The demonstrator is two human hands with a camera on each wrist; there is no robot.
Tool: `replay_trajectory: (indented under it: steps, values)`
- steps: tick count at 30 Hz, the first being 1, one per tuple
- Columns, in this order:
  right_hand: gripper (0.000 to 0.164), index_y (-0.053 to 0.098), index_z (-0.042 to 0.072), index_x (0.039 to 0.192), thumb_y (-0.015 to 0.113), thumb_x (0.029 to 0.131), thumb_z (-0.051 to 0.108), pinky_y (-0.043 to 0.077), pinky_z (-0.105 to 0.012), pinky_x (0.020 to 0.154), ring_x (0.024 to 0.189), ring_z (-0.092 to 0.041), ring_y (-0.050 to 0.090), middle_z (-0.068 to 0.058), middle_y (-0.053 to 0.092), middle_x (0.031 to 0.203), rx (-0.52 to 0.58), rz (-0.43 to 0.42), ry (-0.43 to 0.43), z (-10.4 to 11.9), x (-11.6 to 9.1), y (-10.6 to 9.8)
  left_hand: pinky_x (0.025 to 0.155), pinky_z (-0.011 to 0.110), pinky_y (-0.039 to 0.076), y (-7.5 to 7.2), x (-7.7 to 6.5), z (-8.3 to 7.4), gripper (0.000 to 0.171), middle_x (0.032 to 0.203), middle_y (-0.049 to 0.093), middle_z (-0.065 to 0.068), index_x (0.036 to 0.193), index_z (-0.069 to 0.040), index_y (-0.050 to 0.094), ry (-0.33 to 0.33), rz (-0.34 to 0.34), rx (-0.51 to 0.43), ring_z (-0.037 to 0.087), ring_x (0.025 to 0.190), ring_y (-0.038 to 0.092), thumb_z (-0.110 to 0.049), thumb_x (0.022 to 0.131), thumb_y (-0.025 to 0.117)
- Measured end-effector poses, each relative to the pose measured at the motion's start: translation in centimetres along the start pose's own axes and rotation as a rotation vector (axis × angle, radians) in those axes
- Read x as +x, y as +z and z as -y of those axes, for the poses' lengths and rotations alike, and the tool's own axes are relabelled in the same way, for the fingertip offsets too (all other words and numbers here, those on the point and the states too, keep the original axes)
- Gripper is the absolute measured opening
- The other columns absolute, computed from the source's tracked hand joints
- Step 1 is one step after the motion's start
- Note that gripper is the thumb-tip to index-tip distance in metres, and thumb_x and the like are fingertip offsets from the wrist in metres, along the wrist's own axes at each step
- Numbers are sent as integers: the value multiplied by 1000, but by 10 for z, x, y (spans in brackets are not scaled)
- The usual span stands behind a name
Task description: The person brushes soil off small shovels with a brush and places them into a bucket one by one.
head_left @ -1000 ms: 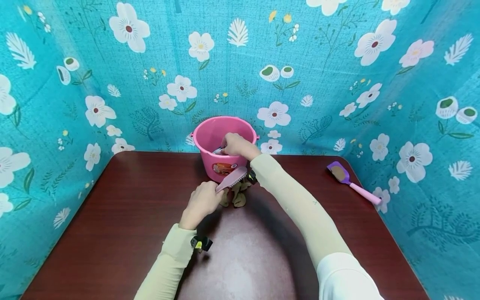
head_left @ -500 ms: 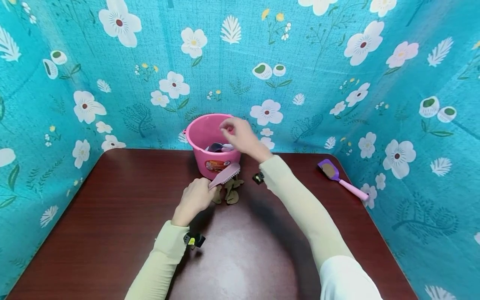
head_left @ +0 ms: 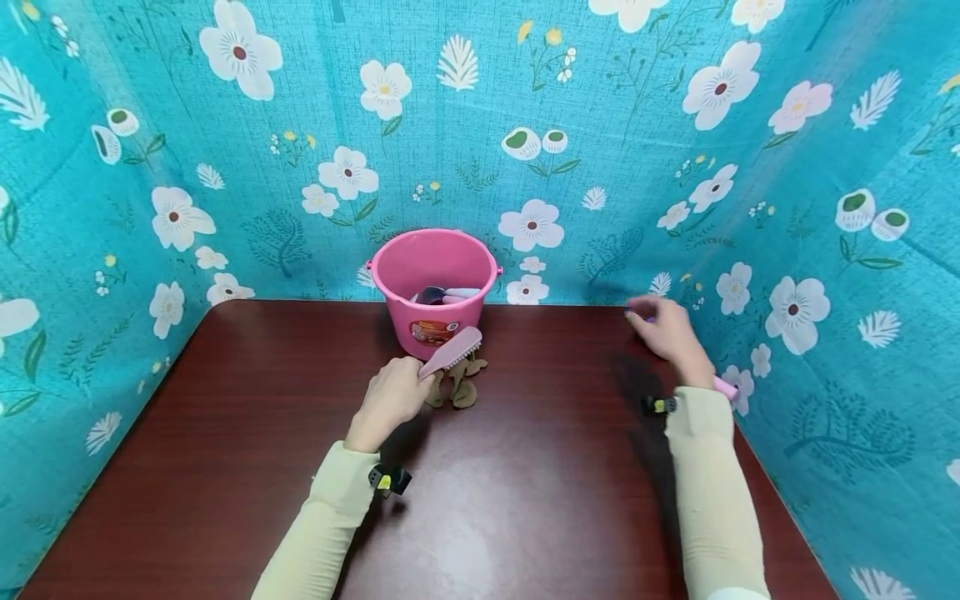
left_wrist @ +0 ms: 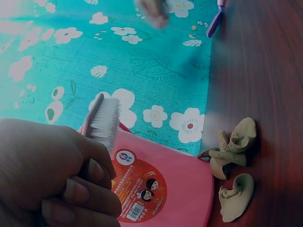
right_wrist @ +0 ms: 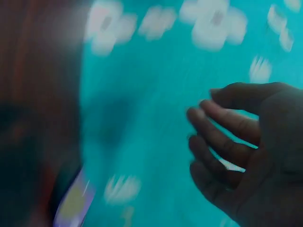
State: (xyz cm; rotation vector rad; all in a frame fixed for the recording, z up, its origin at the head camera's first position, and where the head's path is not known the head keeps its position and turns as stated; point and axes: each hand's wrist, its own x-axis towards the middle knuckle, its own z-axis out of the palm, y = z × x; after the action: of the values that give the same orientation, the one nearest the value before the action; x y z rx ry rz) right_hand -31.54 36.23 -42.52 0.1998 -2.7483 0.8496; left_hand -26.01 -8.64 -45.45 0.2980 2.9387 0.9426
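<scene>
My left hand (head_left: 386,402) grips the handle of a pink brush (head_left: 453,347), its white bristles (left_wrist: 106,122) plain in the left wrist view. The brush head overlaps the front of a pink bucket (head_left: 402,315). Under it on the table lie several tan clay-like pieces (left_wrist: 234,152), curled and leaf-shaped. Over at the right, my right hand (head_left: 670,335) hovers with loosely bent fingers, holding nothing. It covers most of a small purple shovel with a pink handle (head_left: 725,387); the tan-smeared shovel blade (right_wrist: 73,205) shows blurred in the right wrist view.
Inside the bucket are a dark rounded piece (head_left: 431,295) and pale handles (head_left: 461,292). A blue flowered cloth (head_left: 300,125) hangs along the back and sides of the dark red table (head_left: 225,417).
My right hand has come up out of the bucket, without anything in it, and swung right to above the shovel. The left hand keeps the brush in about the same place.
</scene>
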Motion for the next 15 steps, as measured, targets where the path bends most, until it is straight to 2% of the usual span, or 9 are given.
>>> replay_trajectory:
  steps: [4, 8, 11, 15]
  values:
    - [46, 56, -11, 132, 61, 100, 21, 45, -65, 96, 113, -50, 56, -37, 58, 129, -128, 86, 198, -52, -31, -21, 44, 30, 40, 0, -2, 0, 35, 56, 49, 3, 68, -11, 59, -3, 6, -21, 17, 49, 48, -27, 98, 65]
    - [68, 43, -16, 140, 63, 99, 34, 45, -69, 89, 110, -55, 48, -43, 47, 133, -190, 225, 368, -85, -56, -32, 44, 30, 39, 0, -3, 1, 35, 56, 49, 3, 68, -11, 59, -5, 2, -20, 17, 49, 47, -27, 98, 66]
    - [75, 40, -17, 140, 68, 96, 37, 50, -64, 80, 103, -53, 50, -43, 50, 125, -206, 304, 412, -101, -67, -33, 44, 30, 39, 0, -3, 1, 35, 56, 49, 3, 68, -11, 59, -1, -4, -17, 17, 49, 47, -27, 98, 66]
    - [64, 49, -16, 130, 71, 94, 32, 51, -45, 67, 87, -41, 56, -33, 60, 103, -200, 334, 423, -116, -73, -27, 44, 30, 39, -1, -2, 0, 34, 56, 50, 3, 69, -10, 60, 1, -4, -16, 17, 49, 48, -27, 98, 65]
